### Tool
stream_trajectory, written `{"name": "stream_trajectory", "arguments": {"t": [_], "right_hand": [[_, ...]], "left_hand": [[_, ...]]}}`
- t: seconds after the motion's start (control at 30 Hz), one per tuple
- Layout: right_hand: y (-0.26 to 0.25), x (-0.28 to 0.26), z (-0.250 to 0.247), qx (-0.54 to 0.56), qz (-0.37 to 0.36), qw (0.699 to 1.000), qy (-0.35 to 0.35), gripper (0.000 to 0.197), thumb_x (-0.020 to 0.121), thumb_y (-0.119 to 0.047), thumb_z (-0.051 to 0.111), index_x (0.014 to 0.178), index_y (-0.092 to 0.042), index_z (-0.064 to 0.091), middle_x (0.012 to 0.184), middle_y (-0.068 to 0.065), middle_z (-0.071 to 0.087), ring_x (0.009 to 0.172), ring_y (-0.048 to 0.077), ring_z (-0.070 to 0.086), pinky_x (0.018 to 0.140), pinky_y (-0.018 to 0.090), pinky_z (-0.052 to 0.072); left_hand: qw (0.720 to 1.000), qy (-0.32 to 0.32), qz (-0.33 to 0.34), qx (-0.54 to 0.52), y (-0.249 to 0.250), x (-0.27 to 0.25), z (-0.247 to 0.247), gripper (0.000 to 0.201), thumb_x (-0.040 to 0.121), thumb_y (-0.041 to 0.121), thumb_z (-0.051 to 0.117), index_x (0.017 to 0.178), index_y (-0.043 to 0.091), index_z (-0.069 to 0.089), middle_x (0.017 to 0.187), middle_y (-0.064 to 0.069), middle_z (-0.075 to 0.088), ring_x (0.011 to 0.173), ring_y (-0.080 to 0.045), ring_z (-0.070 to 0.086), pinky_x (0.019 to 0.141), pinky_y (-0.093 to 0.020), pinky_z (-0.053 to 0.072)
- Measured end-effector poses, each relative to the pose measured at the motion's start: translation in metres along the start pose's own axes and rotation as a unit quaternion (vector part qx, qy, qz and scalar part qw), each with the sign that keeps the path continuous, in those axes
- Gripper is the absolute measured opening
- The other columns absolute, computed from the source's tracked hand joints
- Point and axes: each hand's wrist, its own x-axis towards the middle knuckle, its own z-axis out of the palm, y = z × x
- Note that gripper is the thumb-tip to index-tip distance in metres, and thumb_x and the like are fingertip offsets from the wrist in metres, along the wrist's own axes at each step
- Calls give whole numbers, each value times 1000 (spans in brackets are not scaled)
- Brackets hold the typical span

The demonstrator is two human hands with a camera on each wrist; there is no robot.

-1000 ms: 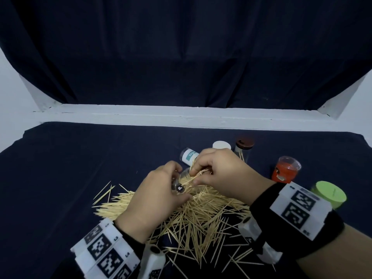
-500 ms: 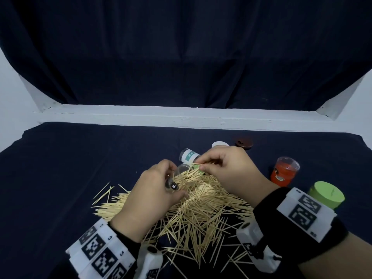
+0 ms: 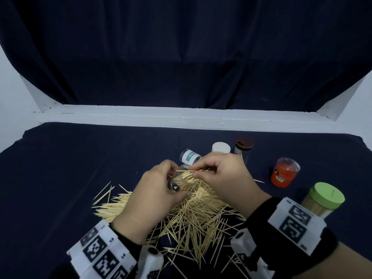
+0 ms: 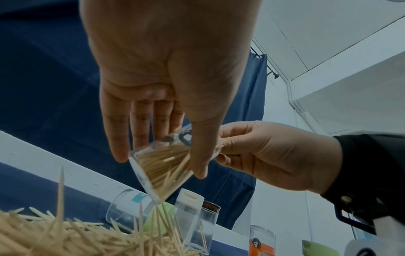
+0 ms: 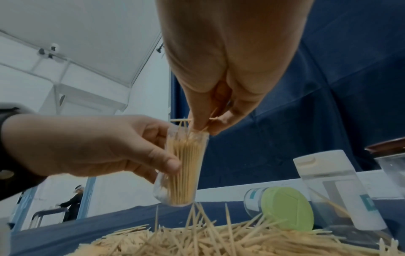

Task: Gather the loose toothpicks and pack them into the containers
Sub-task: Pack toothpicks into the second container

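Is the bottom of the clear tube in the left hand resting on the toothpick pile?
Apart. In the right wrist view the clear tube, gripped by the left hand, hangs with dark cloth showing between its base and the toothpick pile; only a few upright sticks reach toward it.

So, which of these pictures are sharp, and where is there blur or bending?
Head view: dim but sharp on the toothpicks; the white ledge bows. Left wrist view: the near pile is blurred, the tube clearer. Right wrist view: the tube is soft and grainy, the room lines lean.
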Motion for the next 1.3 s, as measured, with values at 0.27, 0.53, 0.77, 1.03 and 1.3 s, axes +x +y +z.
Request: {"name": "stream_trajectory", "arguments": {"t": [0.27, 0.53, 0.77, 1.03, 1.3], "right_hand": [[-5, 1, -5, 25, -52, 996, 61, 12, 79, -10, 74, 83, -21, 77, 85, -12, 64, 86, 3, 57, 78, 18, 44], [1, 8, -31, -190, -93, 977, 17, 25, 88, 1, 57, 101, -12, 75, 93, -4, 52, 94, 12, 49, 78, 14, 36], [4, -2, -13, -105, -174, 979, 12, 30, 87, -1, 54, 107, -13, 72, 98, -5, 62, 89, 0, 52, 82, 7, 37], [8, -13, -8, 26, -56, 997, 55, 28, 71, -9, 80, 99, -13, 74, 91, -7, 62, 76, 3, 60, 66, 11, 49], [3, -15, 10, -10, -185, 980, 69, 12, 70, -9, 75, 82, -10, 76, 82, -4, 64, 75, -1, 57, 69, 6, 42]], "left_hand": [[1000, 7, 5, 2, -1, 1, 1, 46, 62, 37, 86, 91, 34, 51, 89, 15, 58, 80, 4, 56, 67, -13, 45], [1000, 16, -11, 1, -2, 1, -2, 45, 62, 37, 86, 92, 33, 52, 95, 16, 59, 89, 2, 56, 78, -23, 50], [1000, 26, 6, 0, 1, -1, -2, 44, 64, 32, 86, 94, 33, 53, 95, 17, 57, 88, 4, 54, 76, -18, 46], [999, 54, 6, -4, 2, -2, -5, 45, 62, 29, 86, 89, 33, 50, 91, 16, 55, 81, 3, 53, 68, -16, 44], [993, 86, 72, -25, 6, -4, -3, 46, 66, 15, 83, 96, 33, 52, 94, 21, 54, 91, 3, 52, 76, -12, 41]]}}
